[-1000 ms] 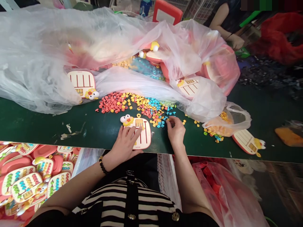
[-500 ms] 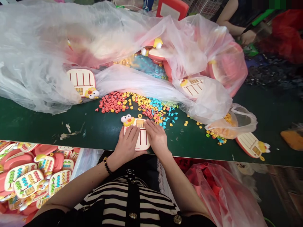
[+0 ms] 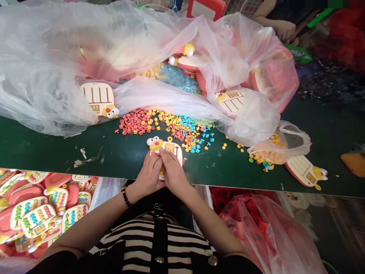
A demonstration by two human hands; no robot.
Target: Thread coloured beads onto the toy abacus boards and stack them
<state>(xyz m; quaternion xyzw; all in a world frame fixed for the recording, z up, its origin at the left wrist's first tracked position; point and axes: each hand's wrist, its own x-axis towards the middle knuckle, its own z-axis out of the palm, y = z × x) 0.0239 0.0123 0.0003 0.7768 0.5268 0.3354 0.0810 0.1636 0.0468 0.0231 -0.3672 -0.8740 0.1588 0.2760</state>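
Board [image 3: 178,153]: before you on the green table [image 3: 108,152], by its near edge, the bug-eyed head [image 3: 155,143] at its upper left; your hands hide most of the middle.
Left hand [image 3: 148,169]: over the board's left side, fingers bent onto it — whether it truly grips, I cannot tell.
Right hand [image 3: 174,169]: fingers bent down onto the board and meeting your left; any piece beneath the fingertips is hidden, so I cannot tell if it holds one.
Loose pieces: red pieces [image 3: 136,122], yellow pieces [image 3: 168,116] and blue pieces [image 3: 186,121] lie just beyond the board, before the plastic sheeting [image 3: 159,91].
Change: a second ago your right hand was at the loose pieces; half a second ago it covered the board's right side, which now shows again.
Meaning: the work looks centred on the board's middle slots — likely pressing or seating something, rather than picking.
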